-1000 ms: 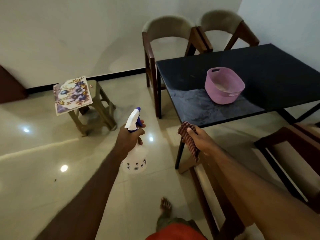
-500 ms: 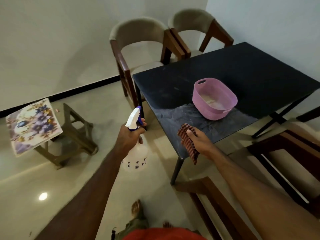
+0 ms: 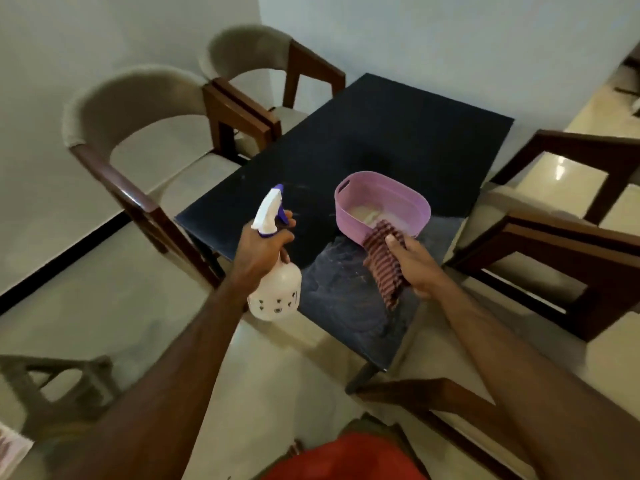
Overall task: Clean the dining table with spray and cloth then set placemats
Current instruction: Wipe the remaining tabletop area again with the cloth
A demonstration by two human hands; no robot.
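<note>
1. Table: the dark dining table runs lengthwise away from the person, its near end dusty or smeared. Risk, as I judge it: the pink basin stands on the near half, so wiping around it would leave a dirty patch, and a careless sweep could shove it toward the edge.
2. Spray bottle: upright, long axis vertical, nozzle pointing forward over the near left corner of the table. The left hand is wrapped round its neck, a finger at the trigger. Fired from here, some mist may land in the basin or on the floor.
3. Cloth: striped, hanging lengthwise down, just above the table's near end. The right hand pinches it between thumb and curled fingers; bunched like this it would wipe narrowly.
</note>
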